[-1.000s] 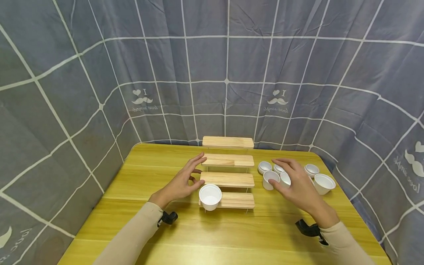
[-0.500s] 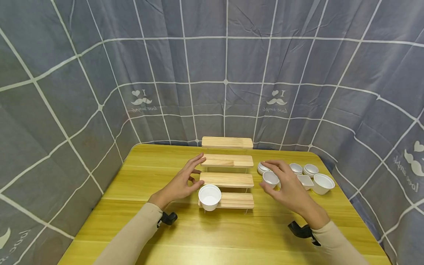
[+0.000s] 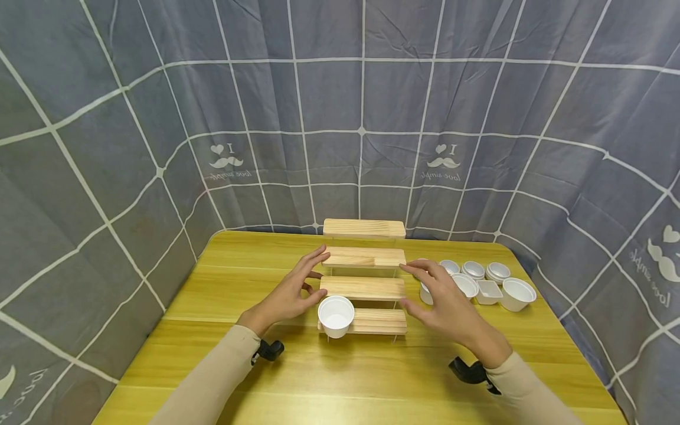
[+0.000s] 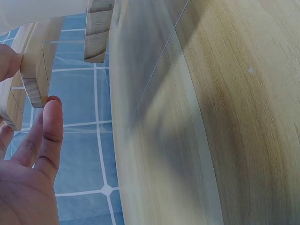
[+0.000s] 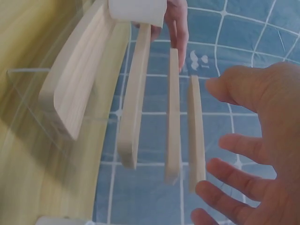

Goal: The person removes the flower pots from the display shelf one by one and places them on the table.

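Note:
A tiered wooden stand (image 3: 366, 288) with clear supports stands at the table's middle. My left hand (image 3: 289, 290) is at its left side, thumb and fingertips touching board ends; in the left wrist view the fingers (image 4: 52, 131) look mostly straight. A round white cup (image 3: 336, 316) sits on the left end of the lowest board. My right hand (image 3: 451, 304) is by the stand's right side with nothing in it. Its fingers are spread and loosely bent, near the board ends in the right wrist view. Whether it touches them, I cannot tell. It partly hides a white cup (image 3: 425, 294).
Right of the stand are several white dishes: a square dish (image 3: 489, 293), a large bowl (image 3: 517, 294), a round cup (image 3: 464, 285) and small stacked bowls (image 3: 498, 271). They stand on the yellow wooden table (image 3: 255, 372). A grey gridded curtain (image 3: 329, 159) surrounds it.
My right hand has moved left from over the white dishes to the stand's right side, uncovering the square dish and small bowls. The left hand and the cup on the stand have stayed put.

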A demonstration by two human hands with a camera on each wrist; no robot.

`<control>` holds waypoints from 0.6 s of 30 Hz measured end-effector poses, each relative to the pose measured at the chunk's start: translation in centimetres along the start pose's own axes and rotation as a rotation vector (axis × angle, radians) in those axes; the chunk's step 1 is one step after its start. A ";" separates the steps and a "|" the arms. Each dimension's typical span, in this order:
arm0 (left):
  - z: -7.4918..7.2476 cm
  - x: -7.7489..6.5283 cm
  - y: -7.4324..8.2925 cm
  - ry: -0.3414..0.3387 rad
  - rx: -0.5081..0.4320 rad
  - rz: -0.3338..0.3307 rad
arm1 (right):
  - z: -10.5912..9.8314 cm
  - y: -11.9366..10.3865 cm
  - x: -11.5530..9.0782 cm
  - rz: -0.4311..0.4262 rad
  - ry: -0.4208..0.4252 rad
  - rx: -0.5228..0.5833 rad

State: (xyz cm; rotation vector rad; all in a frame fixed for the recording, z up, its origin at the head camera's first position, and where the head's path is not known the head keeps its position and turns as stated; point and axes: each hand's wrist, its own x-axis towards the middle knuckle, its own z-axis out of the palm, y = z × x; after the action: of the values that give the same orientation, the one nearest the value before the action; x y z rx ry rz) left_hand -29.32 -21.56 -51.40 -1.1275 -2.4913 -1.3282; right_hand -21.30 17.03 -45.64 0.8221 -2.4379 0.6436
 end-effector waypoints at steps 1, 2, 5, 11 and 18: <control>0.0 0.0 0.0 0.001 -0.001 0.002 | 0.1 -0.1 0.1 -0.004 -0.003 0.000; 0.0 0.0 0.0 0.002 -0.002 0.004 | 0.2 -0.2 0.1 -0.010 -0.004 -0.002; 0.0 -0.1 -0.1 0.004 -0.005 0.007 | 0.6 -0.5 0.2 -0.019 -0.012 0.002; 0.0 0.0 -0.2 0.004 -0.007 0.005 | 1.2 -1.1 0.4 -0.023 -0.035 0.003; 0.1 0.0 -0.1 -0.001 -0.008 -0.006 | 1.9 -1.8 0.4 -0.037 -0.071 0.035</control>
State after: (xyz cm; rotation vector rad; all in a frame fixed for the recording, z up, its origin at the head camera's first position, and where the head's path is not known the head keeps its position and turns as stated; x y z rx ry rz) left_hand -29.36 -21.56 -51.52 -1.1237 -2.4944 -1.3408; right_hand -20.97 14.52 -46.36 0.9162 -2.4748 0.6558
